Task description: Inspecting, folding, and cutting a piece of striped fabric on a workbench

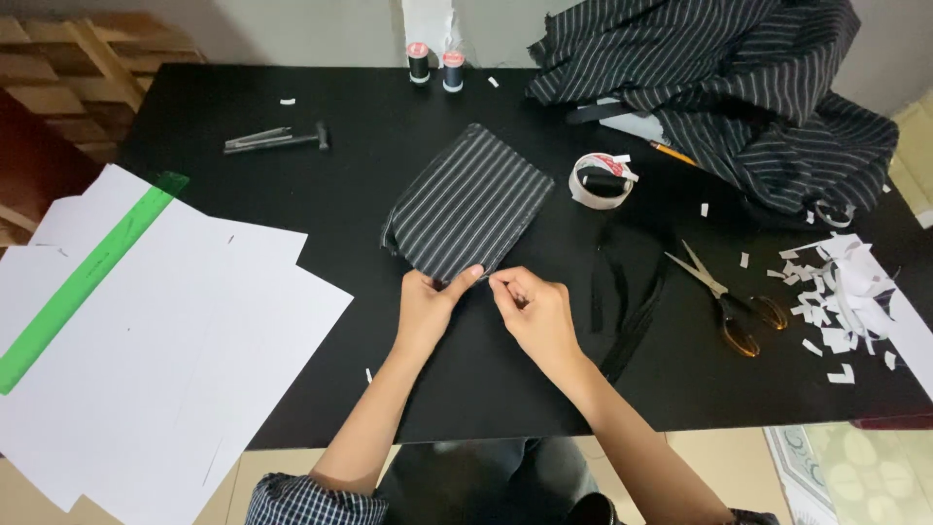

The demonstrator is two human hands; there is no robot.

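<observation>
Fingers of the left hand (428,306) are pinched on the near edge of a folded piece of black cloth with thin white stripes (469,202), which lies flat at the middle of the black tabletop (243,194). The right hand (536,313) is set just beside it, thumb and forefinger closed together at the same edge; whatever is gripped there is too small to be made out. Both elbows are cut off by the lower frame. A black strip (627,292) right of the hand is barely told from the tabletop. Bare room is left along the near edge, between white paper sheets (175,340) and brown-handled scissors (724,301).
</observation>
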